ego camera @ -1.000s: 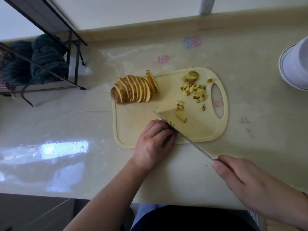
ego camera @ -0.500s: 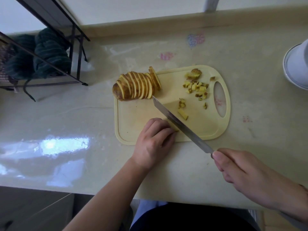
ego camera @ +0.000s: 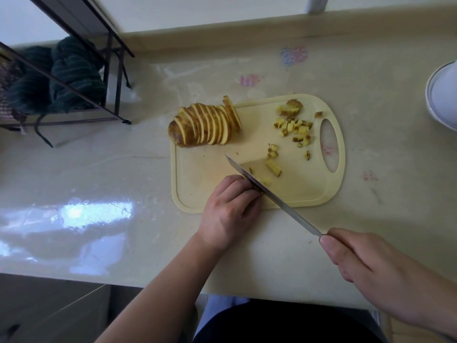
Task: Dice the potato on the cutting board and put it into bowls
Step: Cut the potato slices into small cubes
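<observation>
The right hand [ego camera: 385, 276] has its grip closed around the handle of a knife [ego camera: 269, 194]; the handle itself is hidden inside the fingers, and only the blade shows, running up and away to the left from the thumb. The blade slants down onto the cutting board [ego camera: 197, 179], its tip ahead of the left hand's knuckles and its flat lying against them.

The left hand [ego camera: 230, 214] keeps a narrow grip, fingers curled under with the knuckles forward, pressing down at the near edge of the board. What it pins is mostly hidden beneath the fingers; a small yellow piece [ego camera: 265, 181] peeps out just on the far side of the blade. The left forearm comes in from below, the wrist nearly straight; the right wrist is angled inward from the lower right.

Beyond the knife tip, at the board's far left corner, lies the sliced potato [ego camera: 205, 126], its slices leaning together like a fanned stack, with the skin end overhanging the board's edge. To the right of the blade lies one longer strip [ego camera: 273, 167], and farther out near the board's handle hole a scatter of diced cubes [ego camera: 294, 127].

A white bowl [ego camera: 442, 95] stands on the counter [ego camera: 123, 174] well apart to the far right, cut by the picture's edge; I cannot tell its contents. Far left stands a black wire rack [ego camera: 108, 70] with dark green cloth [ego camera: 71, 75].
</observation>
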`<state>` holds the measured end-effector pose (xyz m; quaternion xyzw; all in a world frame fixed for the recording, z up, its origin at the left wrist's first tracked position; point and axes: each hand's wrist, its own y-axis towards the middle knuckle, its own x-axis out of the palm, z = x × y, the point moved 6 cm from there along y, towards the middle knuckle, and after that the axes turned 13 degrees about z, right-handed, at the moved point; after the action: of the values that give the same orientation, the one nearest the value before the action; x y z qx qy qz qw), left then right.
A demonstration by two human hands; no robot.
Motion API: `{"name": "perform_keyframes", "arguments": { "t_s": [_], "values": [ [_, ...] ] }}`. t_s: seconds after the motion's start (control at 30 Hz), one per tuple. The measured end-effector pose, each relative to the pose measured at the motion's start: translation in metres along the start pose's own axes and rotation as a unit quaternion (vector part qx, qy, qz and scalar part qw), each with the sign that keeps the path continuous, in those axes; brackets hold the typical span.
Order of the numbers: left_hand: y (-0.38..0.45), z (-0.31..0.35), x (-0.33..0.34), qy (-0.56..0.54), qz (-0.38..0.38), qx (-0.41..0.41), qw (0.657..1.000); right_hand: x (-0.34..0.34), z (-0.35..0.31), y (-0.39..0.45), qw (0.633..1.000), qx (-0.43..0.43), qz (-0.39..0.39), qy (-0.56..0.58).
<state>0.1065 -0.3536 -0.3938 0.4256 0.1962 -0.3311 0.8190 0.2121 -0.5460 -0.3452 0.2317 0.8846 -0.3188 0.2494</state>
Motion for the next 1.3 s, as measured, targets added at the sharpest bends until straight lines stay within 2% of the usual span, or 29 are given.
{"name": "perform_keyframes", "arguments": {
  "t_s": [0.23,0.43,0.63,1.17,1.3],
  "values": [
    [0.0,-0.002,0.0,-0.01,0.005,-0.008,1.0,0.008,-0.01,0.028,1.0,-0.025,0.01,0.002],
    [-0.002,-0.003,0.001,0.002,-0.004,0.002,1.0,-0.007,-0.009,0.028,0.999,0.004,0.004,0.035],
    [-0.005,-0.001,-0.005,0.009,0.008,0.002,1.0,-0.002,-0.011,0.017,0.996,0.031,-0.039,0.075],
    [-0.006,-0.004,-0.002,0.01,0.017,-0.01,1.0,0.006,-0.009,0.018,1.0,-0.021,-0.011,-0.009],
    [-0.006,-0.002,-0.001,0.009,0.012,-0.013,1.0,0.01,-0.013,0.034,0.999,-0.036,-0.007,0.005]
  ]
}}
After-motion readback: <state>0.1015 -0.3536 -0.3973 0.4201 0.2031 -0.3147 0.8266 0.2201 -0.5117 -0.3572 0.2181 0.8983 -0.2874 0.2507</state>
